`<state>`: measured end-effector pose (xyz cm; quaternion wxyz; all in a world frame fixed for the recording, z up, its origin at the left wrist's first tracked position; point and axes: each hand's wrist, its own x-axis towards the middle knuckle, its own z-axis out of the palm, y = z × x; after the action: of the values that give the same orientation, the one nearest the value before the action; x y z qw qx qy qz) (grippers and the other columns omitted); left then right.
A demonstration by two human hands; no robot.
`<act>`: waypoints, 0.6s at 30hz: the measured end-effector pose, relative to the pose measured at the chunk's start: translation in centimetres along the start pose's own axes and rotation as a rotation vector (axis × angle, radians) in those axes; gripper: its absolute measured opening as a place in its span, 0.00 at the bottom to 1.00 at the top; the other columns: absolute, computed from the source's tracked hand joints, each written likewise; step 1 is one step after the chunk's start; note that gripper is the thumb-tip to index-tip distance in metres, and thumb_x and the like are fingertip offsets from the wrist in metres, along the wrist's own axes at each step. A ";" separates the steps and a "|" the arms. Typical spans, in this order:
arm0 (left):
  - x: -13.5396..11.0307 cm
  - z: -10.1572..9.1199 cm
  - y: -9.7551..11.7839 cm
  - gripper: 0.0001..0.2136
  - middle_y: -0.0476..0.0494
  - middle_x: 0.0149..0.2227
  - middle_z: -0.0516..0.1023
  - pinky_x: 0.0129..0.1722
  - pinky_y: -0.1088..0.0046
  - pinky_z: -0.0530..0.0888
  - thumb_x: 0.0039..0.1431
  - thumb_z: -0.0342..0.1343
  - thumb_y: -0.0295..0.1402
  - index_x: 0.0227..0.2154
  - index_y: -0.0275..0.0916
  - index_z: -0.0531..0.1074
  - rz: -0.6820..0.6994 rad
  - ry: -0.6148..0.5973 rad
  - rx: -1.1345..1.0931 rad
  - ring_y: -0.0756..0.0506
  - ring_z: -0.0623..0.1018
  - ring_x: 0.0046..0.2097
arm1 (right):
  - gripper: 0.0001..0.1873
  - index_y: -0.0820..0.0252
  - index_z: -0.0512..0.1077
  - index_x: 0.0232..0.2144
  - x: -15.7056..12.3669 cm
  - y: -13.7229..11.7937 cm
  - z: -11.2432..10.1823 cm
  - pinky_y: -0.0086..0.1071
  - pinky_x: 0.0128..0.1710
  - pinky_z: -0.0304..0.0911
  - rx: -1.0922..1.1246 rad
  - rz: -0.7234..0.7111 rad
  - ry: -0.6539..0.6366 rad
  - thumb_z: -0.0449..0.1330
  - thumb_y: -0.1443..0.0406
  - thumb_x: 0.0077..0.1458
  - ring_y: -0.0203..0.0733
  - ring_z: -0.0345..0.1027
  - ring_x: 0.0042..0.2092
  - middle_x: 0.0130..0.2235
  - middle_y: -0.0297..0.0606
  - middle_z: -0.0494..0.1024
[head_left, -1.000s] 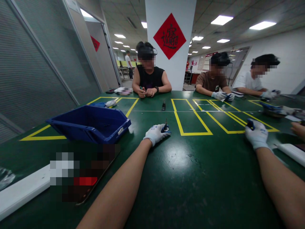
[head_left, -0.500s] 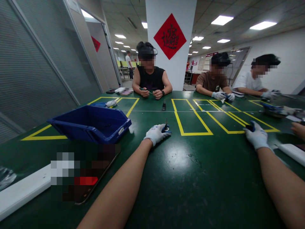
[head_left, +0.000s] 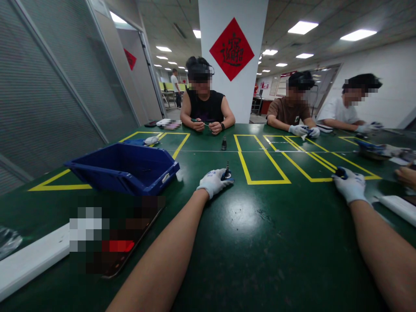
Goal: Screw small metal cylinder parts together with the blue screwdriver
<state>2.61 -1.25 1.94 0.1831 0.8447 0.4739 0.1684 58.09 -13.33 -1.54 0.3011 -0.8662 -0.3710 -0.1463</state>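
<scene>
My left hand [head_left: 214,181], in a white glove with blue fingertips, is closed round the base of a small metal part with an upright spindle [head_left: 228,170]. The spindle points up, and a pale round collar shows below it. Off to the right, my gloved right hand [head_left: 351,185] has its fingers wrapped round a dark, short cylindrical piece [head_left: 341,173]. Fingers cover much of that piece. A black tapered part resembling a drill chuck [head_left: 224,144] stands upright on the green table [head_left: 260,242], beyond my left hand.
A deep blue bin [head_left: 130,186] sits left of my left hand, near a phone [head_left: 143,238] and a white bar-shaped object [head_left: 35,264]. Yellow tape [head_left: 269,182] marks rectangles on the table. Several people sit across and at the right, working with their hands.
My right hand has turned slightly, and more of the dark cylindrical piece shows. My left hand and the spindle part have barely moved.
</scene>
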 end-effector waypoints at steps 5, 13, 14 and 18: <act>0.1 0.1 -0.2 0.25 0.45 0.48 0.76 0.47 0.71 0.70 0.52 0.55 0.53 0.50 0.45 0.70 0.012 0.003 0.006 0.42 0.75 0.49 | 0.33 0.56 0.66 0.56 0.3 0.5 0.2 0.45 0.47 0.58 -0.023 0.097 -0.107 0.61 0.58 0.46 0.56 0.64 0.49 0.49 0.54 0.71; 0.2 0.5 -0.7 0.26 0.45 0.48 0.76 0.47 0.70 0.70 0.52 0.54 0.54 0.50 0.46 0.70 0.030 0.018 0.024 0.41 0.75 0.48 | 0.32 0.57 0.68 0.55 -0.8 -0.9 -0.5 0.47 0.50 0.56 0.032 0.119 -0.089 0.60 0.55 0.48 0.60 0.65 0.50 0.49 0.55 0.73; 0.3 0.5 -0.7 0.26 0.45 0.48 0.76 0.47 0.70 0.70 0.52 0.54 0.54 0.50 0.46 0.70 0.035 0.020 0.026 0.41 0.75 0.49 | 0.31 0.57 0.69 0.55 -0.7 -0.9 -0.5 0.47 0.50 0.56 0.000 0.128 -0.089 0.59 0.54 0.49 0.60 0.66 0.50 0.49 0.56 0.73; 0.4 0.5 -0.8 0.26 0.44 0.49 0.76 0.48 0.69 0.69 0.53 0.53 0.55 0.50 0.45 0.70 0.040 0.020 0.028 0.41 0.75 0.49 | 0.29 0.56 0.69 0.55 0.0 -0.3 0.0 0.47 0.48 0.55 -0.120 0.146 -0.103 0.57 0.53 0.52 0.60 0.66 0.50 0.50 0.58 0.72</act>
<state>2.39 -0.61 1.13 0.1628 0.8549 0.4609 0.1738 57.87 -13.14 -1.42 0.2391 -0.9137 -0.3126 -0.1015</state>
